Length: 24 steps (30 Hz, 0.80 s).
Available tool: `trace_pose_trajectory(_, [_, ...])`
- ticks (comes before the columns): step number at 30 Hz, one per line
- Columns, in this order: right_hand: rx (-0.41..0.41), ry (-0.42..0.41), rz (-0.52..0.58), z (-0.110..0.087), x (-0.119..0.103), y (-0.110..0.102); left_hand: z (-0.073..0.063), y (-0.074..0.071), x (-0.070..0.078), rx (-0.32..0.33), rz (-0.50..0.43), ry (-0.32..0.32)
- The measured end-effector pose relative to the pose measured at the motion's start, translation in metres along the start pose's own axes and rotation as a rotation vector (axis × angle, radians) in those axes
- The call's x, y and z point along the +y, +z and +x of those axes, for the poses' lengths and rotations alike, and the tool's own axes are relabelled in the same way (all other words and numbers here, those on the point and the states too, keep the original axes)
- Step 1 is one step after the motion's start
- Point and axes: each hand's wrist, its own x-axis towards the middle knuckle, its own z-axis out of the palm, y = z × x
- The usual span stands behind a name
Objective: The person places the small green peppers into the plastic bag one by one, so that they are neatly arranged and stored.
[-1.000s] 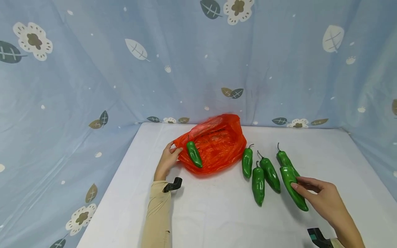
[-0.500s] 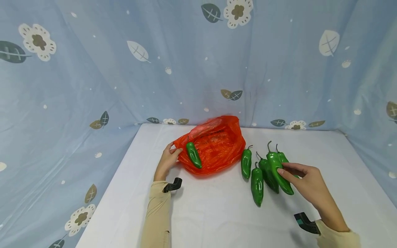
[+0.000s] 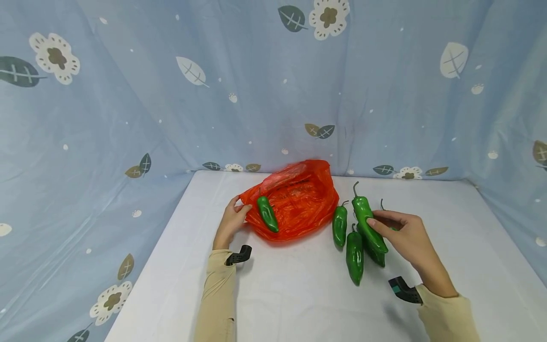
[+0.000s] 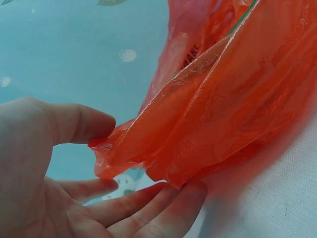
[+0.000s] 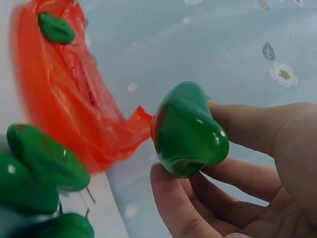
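Far left, see left grip [image 3: 233, 221] loosely curled, with the thin edge of red bag [image 3: 295, 231] between thumb and fingers. Best to pinch softly and draw the edge out a little, to stop tearing or flopping. On the bag's left end, find one green pepper [image 3: 267, 213]; hard to tell how deep in. Right of the bag, on the white worktop [image 3: 299, 294], see four loose peppers [image 3: 354, 259], one mostly hidden. Next, see held pepper [image 5: 188, 131] pinched lightly by right grip [image 3: 408, 237], up in the air, stalk pointing away. Best to squeeze gently and steer clear of bumping the others. Notice smooth, shiny skin, long bent shapes, thin stalks; beside that, crinkly, see-through plastic.
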Motion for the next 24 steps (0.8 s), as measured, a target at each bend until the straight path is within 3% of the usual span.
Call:
trace_pose_trajectory(11, [-0.022,-0.003,0.125,0.017,-0.014,0.010,0.001,0.000,-0.001,0.015,0.009,0.011])
trace_pose_trajectory(24, [-0.022,-0.029,0.154,0.035,-0.025,0.025,0.000,-0.001,-0.001,0.016,-0.001,0.008])
